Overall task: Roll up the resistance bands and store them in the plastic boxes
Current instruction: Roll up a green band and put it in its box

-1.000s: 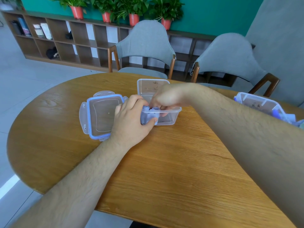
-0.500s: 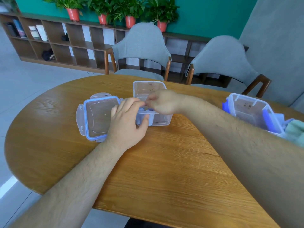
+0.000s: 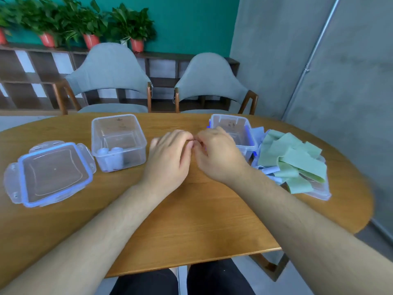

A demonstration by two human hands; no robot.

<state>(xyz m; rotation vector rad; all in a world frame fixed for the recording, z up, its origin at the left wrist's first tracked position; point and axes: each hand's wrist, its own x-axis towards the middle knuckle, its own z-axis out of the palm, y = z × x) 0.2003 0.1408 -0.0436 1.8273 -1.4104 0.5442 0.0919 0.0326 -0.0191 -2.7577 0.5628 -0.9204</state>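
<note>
Green and blue resistance bands lie heaped at the right edge of the table. They are probably light, limp and stretchy, so take one by an end. Left hand and right hand hover mid-table, loosely curled, empty.

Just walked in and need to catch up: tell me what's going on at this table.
A person's left hand and right hand meet over the wooden table, nothing visible in either grip. The open box on the left holds rolled pale bands, its lid lying beside it. A second box and a heap of unrolled green and blue bands wait on the right.
</note>
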